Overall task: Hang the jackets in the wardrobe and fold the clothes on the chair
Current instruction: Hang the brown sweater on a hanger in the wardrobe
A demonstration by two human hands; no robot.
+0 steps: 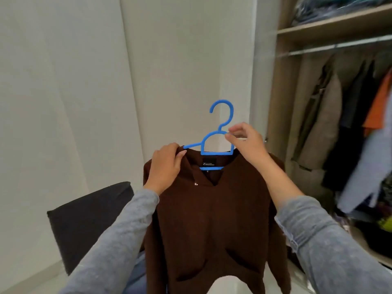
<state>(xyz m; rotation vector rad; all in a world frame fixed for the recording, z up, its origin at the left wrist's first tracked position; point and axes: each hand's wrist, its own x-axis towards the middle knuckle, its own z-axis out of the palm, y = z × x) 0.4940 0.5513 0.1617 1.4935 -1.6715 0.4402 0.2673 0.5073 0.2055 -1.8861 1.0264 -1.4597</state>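
Brown hooded jacket (212, 219) held up at the centre of the frame, draped on a blue hanger (218, 141), hem dropping out of the bottom edge. Left hand (165, 166), in a grey sleeve (110, 247), gripping the left shoulder of the jacket where the hanger arm pokes out, fingers (180, 154) curled and pinching the cloth. Right hand (248, 141) at the neck of the hanger just below the hook, thumb and fingertips pinching the blue plastic. Hook free in the air, against the pale wall (84, 81). Open wardrobe (277, 102) at the right of the frame, rail (339, 46) under a wooden shelf (331, 28), with hanging clothes (331, 115) in beige, black, orange and light blue, blurred. Dark chair (84, 217) at lower left, behind the left forearm.
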